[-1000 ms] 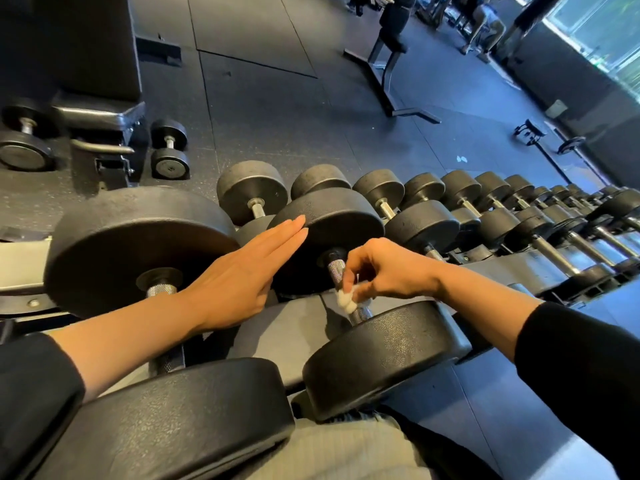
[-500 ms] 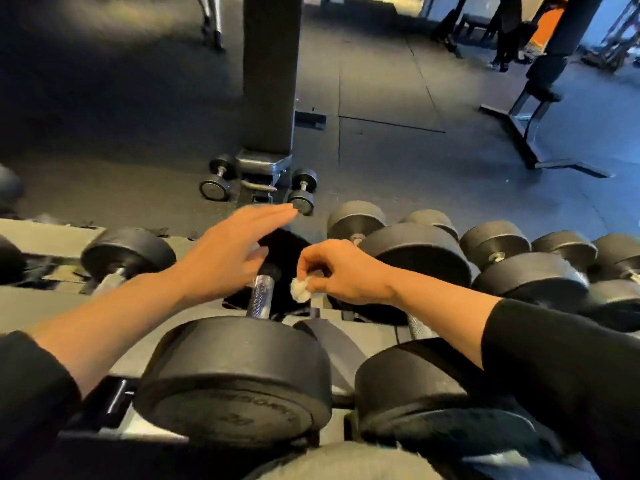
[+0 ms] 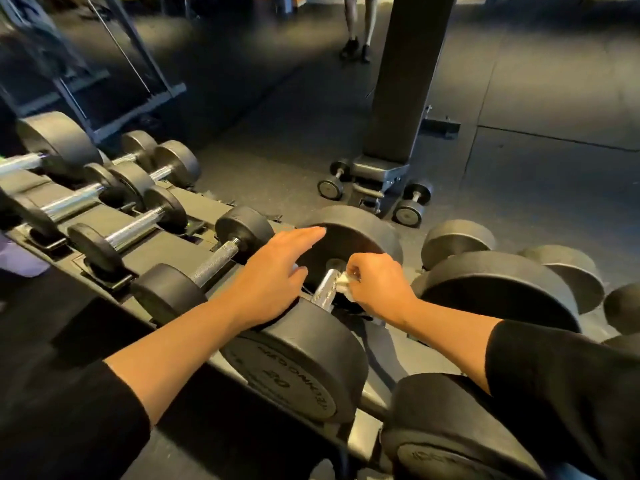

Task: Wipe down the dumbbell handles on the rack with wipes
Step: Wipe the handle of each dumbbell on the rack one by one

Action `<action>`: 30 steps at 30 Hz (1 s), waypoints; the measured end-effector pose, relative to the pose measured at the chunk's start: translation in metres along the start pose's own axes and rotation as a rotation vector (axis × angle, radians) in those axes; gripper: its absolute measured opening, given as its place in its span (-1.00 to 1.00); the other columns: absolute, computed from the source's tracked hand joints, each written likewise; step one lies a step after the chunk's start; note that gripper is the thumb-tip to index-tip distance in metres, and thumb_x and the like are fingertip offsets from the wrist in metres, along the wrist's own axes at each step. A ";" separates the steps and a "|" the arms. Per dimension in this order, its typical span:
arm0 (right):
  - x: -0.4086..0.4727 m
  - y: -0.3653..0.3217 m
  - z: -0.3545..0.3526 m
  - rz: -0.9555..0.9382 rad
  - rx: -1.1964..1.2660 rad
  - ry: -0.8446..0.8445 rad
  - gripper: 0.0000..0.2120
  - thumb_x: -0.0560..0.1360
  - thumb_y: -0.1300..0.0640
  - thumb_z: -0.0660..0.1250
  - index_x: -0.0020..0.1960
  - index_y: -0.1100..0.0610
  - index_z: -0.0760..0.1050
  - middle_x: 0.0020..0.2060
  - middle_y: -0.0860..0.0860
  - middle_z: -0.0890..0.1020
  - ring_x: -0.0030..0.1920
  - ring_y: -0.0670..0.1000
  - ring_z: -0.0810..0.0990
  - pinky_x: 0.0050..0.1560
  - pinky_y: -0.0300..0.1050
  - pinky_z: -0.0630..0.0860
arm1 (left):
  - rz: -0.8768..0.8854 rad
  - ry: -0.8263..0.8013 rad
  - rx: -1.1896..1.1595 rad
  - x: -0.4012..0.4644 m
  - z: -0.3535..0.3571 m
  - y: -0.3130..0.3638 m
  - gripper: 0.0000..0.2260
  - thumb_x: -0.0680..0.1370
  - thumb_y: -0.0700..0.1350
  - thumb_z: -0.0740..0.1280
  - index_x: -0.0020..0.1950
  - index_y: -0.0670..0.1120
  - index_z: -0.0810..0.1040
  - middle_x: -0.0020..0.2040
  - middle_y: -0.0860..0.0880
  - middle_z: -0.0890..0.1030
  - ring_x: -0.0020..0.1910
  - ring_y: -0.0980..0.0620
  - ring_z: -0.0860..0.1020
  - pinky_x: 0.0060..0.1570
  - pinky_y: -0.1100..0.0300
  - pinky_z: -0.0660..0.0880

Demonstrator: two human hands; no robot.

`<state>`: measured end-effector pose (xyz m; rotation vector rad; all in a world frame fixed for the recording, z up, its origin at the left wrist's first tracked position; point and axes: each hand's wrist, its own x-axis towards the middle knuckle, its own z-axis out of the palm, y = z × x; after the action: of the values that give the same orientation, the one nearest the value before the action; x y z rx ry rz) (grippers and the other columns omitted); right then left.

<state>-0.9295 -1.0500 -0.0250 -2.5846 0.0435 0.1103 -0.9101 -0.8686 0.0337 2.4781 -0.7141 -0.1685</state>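
Observation:
A large black dumbbell (image 3: 304,362) lies on the rack (image 3: 166,251) in front of me, its knurled steel handle (image 3: 325,289) showing between my hands. My right hand (image 3: 377,285) pinches a small white wipe (image 3: 343,282) against the right side of that handle. My left hand (image 3: 277,275) is flat with straight fingers, resting over the dumbbell's near head and reaching toward the far head (image 3: 353,237). Black sleeves cover both forearms near the frame's bottom.
Smaller dumbbells (image 3: 207,265) with chrome handles fill the rack to the left. Bigger dumbbells (image 3: 498,289) lie to the right. A black bench post on small wheels (image 3: 381,181) stands on the floor beyond. A person's legs (image 3: 356,29) are far back.
The view has swung left along the rack. My right hand has carried the wipe from one dumbbell's handle to the handle of the one left of it. My left hand moved along too, still flat.

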 end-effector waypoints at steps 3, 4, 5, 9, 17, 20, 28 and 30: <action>0.002 -0.002 0.008 -0.001 0.075 0.046 -0.89 0.49 0.24 0.32 0.00 0.10 0.50 -0.18 0.01 0.53 -0.15 0.01 0.53 -0.14 -0.13 0.51 | -0.069 0.021 0.070 0.000 0.002 0.004 -0.47 0.59 -0.27 0.21 0.50 0.09 0.20 0.49 0.10 0.26 0.46 0.14 0.17 0.36 0.26 0.11; 0.003 -0.003 0.010 -0.005 0.092 0.048 -0.89 0.50 0.24 0.32 0.01 0.11 0.50 -0.18 0.00 0.53 -0.15 0.01 0.52 -0.14 -0.14 0.50 | -0.083 0.029 0.097 -0.001 0.002 0.006 -0.47 0.59 -0.28 0.21 0.50 0.07 0.21 0.49 0.08 0.27 0.46 0.13 0.19 0.39 0.21 0.15; 0.003 -0.003 0.011 -0.008 0.112 0.049 -0.89 0.50 0.24 0.32 0.02 0.11 0.50 -0.17 0.01 0.55 -0.15 0.00 0.52 -0.12 -0.13 0.53 | -0.091 0.038 0.120 -0.002 0.003 0.008 -0.47 0.58 -0.29 0.21 0.50 0.06 0.22 0.48 0.07 0.29 0.46 0.11 0.20 0.40 0.18 0.18; 0.003 -0.005 0.012 -0.016 0.195 0.039 -0.90 0.48 0.24 0.36 -0.02 0.11 0.54 -0.13 0.03 0.60 -0.12 -0.01 0.55 -0.04 -0.09 0.58 | -0.114 0.065 0.165 -0.003 0.005 0.014 -0.48 0.58 -0.31 0.20 0.49 0.04 0.25 0.45 0.06 0.34 0.41 0.09 0.28 0.39 0.13 0.28; -0.009 -0.014 0.014 -0.104 0.243 -0.018 -0.92 0.45 0.23 0.39 -0.19 0.10 0.52 -0.25 0.02 0.58 -0.20 -0.01 0.56 -0.16 -0.18 0.56 | -0.183 0.106 0.188 -0.006 0.007 0.011 -0.51 0.58 -0.29 0.17 0.48 0.04 0.29 0.43 0.04 0.37 0.38 0.04 0.34 0.34 -0.01 0.35; -0.017 -0.019 0.013 -0.160 0.283 -0.113 -0.90 0.45 0.25 0.37 -0.20 0.10 0.51 -0.30 -0.04 0.52 -0.23 -0.07 0.50 -0.21 -0.29 0.46 | -0.191 0.121 0.191 -0.008 0.007 0.008 -0.52 0.58 -0.29 0.16 0.47 0.03 0.31 0.41 0.03 0.39 0.36 0.03 0.36 0.33 -0.01 0.37; -0.010 -0.002 0.008 0.054 0.250 -0.021 -0.96 0.46 0.17 0.39 -0.12 0.10 0.53 -0.20 0.02 0.59 -0.14 0.01 0.56 -0.07 -0.06 0.57 | -0.217 0.137 0.164 -0.009 0.008 0.005 -0.53 0.58 -0.28 0.15 0.46 0.04 0.31 0.41 0.02 0.40 0.36 0.03 0.37 0.33 -0.02 0.37; -0.006 0.002 0.007 0.123 0.166 0.020 -0.96 0.49 0.13 0.36 -0.12 0.06 0.51 -0.20 0.02 0.58 -0.14 0.02 0.55 -0.12 -0.09 0.53 | -0.223 0.143 0.153 -0.009 0.008 0.006 -0.53 0.59 -0.28 0.16 0.47 0.04 0.32 0.41 0.02 0.40 0.37 0.04 0.37 0.33 -0.02 0.37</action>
<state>-0.9363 -1.0484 -0.0316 -2.4166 0.2101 0.1203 -0.9221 -0.8715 0.0300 2.6810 -0.4042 -0.0187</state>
